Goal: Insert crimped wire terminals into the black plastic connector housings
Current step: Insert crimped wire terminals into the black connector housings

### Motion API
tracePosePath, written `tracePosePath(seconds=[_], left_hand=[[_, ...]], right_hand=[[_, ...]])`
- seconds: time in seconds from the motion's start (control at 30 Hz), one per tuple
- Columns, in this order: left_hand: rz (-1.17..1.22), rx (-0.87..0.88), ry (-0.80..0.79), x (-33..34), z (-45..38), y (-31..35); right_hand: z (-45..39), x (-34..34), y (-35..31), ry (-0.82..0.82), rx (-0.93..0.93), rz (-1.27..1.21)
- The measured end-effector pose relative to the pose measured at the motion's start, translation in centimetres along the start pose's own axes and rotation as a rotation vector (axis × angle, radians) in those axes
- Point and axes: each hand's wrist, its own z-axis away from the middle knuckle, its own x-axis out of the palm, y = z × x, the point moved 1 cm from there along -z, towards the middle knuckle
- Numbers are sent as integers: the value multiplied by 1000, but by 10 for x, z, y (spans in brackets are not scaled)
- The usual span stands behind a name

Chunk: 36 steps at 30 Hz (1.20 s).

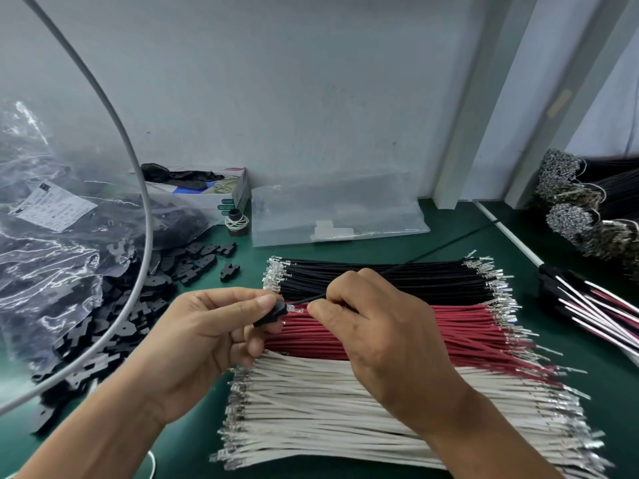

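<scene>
1. Now, your left hand (211, 326) pinches the small black plastic connector housing (271, 314), opening facing right.
2. Your right hand (373, 326) pinches the thin black wire (307, 299); its clear crimped terminal (294, 308) sits just beside the housing, axis left-right.
3. Push leftward, w/ terminal level.

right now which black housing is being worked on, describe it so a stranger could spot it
Start at the wire rows on the green table. Above the red wires, the left hand pinches one black housing. Unlike the loose housings lying left, it is held up.
</scene>
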Motion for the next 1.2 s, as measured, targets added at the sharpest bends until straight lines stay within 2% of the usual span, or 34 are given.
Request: tracePosePath(seconds=[0.2,0.37,0.57,0.7,0.87,0.97,1.07,1.2], left_hand=[[36,-84,3,-1,1,3],[-79,-81,79,2,2,1],[33,-99,31,1,3,5],[80,-99,36,4,1,1],[-22,-94,67,6,2,-2],[23,-85,86,11,3,-2],[10,20,106,20,6,-1],[-333,337,123,22,12,4]], right_hand=[[1,3,-1,-18,-24,-8],[0,6,-4,-24,-47,11],[3,10,-2,59,63,-220],[4,11,-9,58,92,-171],[2,12,-6,-30,46,-81],[3,15,-11,-7,67,-136],[3,18,-13,26,159,-229],[3,15,-4,-17,252,-299]])
